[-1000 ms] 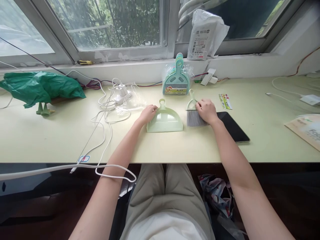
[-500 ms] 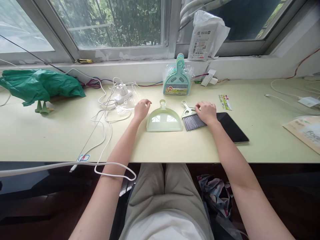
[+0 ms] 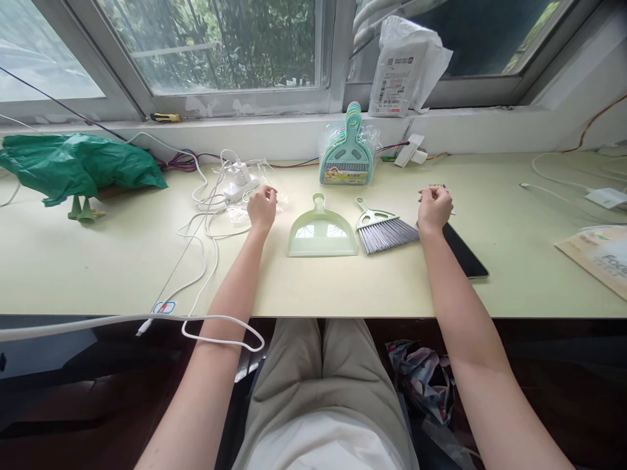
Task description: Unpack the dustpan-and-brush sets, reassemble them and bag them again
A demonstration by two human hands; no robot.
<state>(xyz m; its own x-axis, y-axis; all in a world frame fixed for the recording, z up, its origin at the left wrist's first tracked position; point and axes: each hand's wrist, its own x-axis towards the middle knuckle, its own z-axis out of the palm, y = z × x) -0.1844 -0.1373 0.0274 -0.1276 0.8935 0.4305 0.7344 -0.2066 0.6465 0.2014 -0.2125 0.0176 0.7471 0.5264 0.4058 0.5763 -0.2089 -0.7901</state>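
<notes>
A pale green dustpan (image 3: pixel 323 238) lies on the table between my hands, touched by neither. Beside it on the right rests a small hand brush (image 3: pixel 386 232) with grey bristles and a green handle. My left hand (image 3: pixel 263 207), fingers curled in, is left of the dustpan, in front of a crumpled clear plastic bag (image 3: pixel 280 192); I see nothing in it. To the right of the bristles, my right hand (image 3: pixel 435 207) has its fingers curled over the place of a small printed card (image 3: pixel 446 188). Only bits of the card show, so any grip on it is hidden.
A dark tablet (image 3: pixel 465 251) lies partly under my right forearm. Wrapped dustpan sets (image 3: pixel 347 153) stand at the wall. White cables (image 3: pixel 203 228) trail over the table's left side, one looping across my left forearm. A green plastic bag (image 3: pixel 83 163) lies far left.
My right hand has left the brush and moved right, over the card. My left hand has shifted left, away from the dustpan. Dustpan and brush stay in place.
</notes>
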